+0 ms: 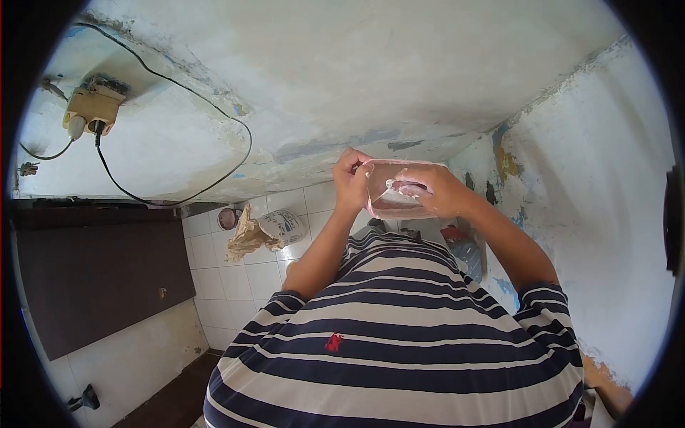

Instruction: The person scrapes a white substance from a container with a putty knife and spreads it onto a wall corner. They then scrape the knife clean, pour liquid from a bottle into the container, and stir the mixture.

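The left hand (351,178) has its fingers bent tight around one side of a pink see-through tub (399,212), and its thumb is by the rim. The tub is up in the air in front of the person's tummy, near the wall (399,71). The right hand (444,192) reaches over the other side of the tub, with its fingers curled down inside. There is white goo on the fingers, and more white stuff in the tub. I cannot tell how far open the right hand is, or if it has hold of something in there.

The person wears a stripy shirt (392,314) with a little red mark on it. Below, on the white tile floor (228,282), a crumpled brown paper bag (246,237) is right next to a white bag (285,225) with dark print. A small round pot (228,218) is near them. Over on the left, a socket box (93,107) sits on the patchy wall with plugs in it, and a long black wire (250,139) loops away from it
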Tool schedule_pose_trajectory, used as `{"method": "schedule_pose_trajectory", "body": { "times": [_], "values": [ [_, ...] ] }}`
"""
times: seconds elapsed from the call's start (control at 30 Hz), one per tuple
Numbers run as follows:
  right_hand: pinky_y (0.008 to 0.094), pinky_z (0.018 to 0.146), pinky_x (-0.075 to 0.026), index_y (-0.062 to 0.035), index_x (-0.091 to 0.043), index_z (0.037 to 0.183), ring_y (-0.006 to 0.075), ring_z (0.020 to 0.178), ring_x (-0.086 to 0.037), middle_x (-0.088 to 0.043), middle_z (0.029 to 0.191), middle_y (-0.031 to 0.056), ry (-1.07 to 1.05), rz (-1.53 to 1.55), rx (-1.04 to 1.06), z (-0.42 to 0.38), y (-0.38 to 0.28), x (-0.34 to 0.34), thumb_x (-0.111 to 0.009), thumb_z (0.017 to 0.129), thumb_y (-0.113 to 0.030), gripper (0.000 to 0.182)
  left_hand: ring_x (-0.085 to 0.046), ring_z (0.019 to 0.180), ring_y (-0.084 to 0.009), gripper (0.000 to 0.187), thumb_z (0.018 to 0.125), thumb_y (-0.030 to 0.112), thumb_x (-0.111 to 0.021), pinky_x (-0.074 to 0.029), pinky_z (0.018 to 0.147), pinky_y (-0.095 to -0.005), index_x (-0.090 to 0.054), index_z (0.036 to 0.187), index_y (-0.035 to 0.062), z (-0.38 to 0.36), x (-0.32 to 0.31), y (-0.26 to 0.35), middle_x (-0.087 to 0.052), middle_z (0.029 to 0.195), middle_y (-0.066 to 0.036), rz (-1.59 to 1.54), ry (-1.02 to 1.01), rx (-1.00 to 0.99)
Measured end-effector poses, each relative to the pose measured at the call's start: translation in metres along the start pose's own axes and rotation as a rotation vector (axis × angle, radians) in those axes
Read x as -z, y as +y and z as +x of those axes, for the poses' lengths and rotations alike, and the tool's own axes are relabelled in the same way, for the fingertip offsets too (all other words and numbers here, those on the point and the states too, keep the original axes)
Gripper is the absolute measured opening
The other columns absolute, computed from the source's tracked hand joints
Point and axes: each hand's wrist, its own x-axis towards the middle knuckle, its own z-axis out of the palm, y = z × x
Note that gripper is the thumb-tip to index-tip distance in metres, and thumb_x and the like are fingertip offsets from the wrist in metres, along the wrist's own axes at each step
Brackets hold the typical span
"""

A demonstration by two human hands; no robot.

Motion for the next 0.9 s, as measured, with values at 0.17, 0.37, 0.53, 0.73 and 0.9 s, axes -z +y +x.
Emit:
{"method": "schedule_pose_trajectory", "body": {
  "times": [0.17, 0.37, 0.53, 0.73, 0.9],
  "values": [
    [0.0353, 0.085, -0.051, -0.0020, -0.067, 0.117, 0.0252, 0.092, -0.067, -0.072, 0.103, 0.0131, -0.133, 0.168, -0.152, -0.003, -0.008, 0.020, -0.062, 0.098, -0.015, 0.024, -0.048, 0.075, -0.0134, 0.012, 0.079, 0.011, -0.062, -0.039, 0.069, -0.0293, -0.062, 0.078, -0.0014, -0.009, 0.001, -0.013, -0.052, 0.079, -0.004, -0.075, -0.006, 0.073],
    [0.0310, 0.098, -0.046, -0.0016, -0.059, 0.126, 0.0173, 0.109, -0.062, -0.063, 0.115, 0.0039, 0.051, 0.562, -0.202, -0.022, 0.025, 0.052, -0.058, 0.100, -0.011, 0.028, -0.052, 0.078, -0.0130, 0.025, 0.086, 0.024, -0.056, -0.042, 0.069, -0.0304, -0.058, 0.079, 0.0001, -0.008, 0.013, -0.026, -0.057, 0.079, -0.004, -0.077, -0.092, 0.126],
    [0.0428, 0.104, -0.048, -0.0065, -0.051, 0.137, 0.0244, 0.122, -0.060, -0.062, 0.131, 0.0088, 0.701, 1.617, 0.145, -0.056, 0.061, 0.052, -0.053, 0.100, -0.015, 0.038, -0.050, 0.073, -0.0095, 0.023, 0.091, 0.024, -0.054, -0.042, 0.064, -0.0283, -0.059, 0.080, 0.0047, -0.015, 0.016, -0.039, -0.055, 0.076, 0.002, -0.181, -0.007, 0.205],
    [0.0505, 0.108, -0.044, -0.0033, -0.050, 0.141, 0.0303, 0.128, -0.056, -0.059, 0.140, 0.0124, 0.915, 1.770, 0.389, -0.046, 0.054, 0.079, -0.048, 0.103, -0.026, 0.044, -0.048, 0.069, -0.0072, 0.030, 0.098, 0.031, -0.053, -0.041, 0.060, -0.0255, -0.056, 0.081, 0.0068, -0.014, 0.006, -0.047, -0.055, 0.075, 0.003, -0.214, -0.059, 0.267],
    [0.0457, 0.099, -0.048, -0.0006, -0.054, 0.132, 0.0274, 0.119, -0.060, -0.063, 0.128, 0.0126, 1.217, 1.438, 0.284, -0.056, 0.086, 0.111, -0.049, 0.102, -0.018, 0.035, -0.052, 0.071, -0.0085, 0.032, 0.100, 0.034, -0.053, -0.044, 0.062, -0.0273, -0.057, 0.084, 0.0061, -0.012, 0.017, -0.054, -0.057, 0.077, 0.001, -0.313, 0.027, 0.359]
  ]
}}
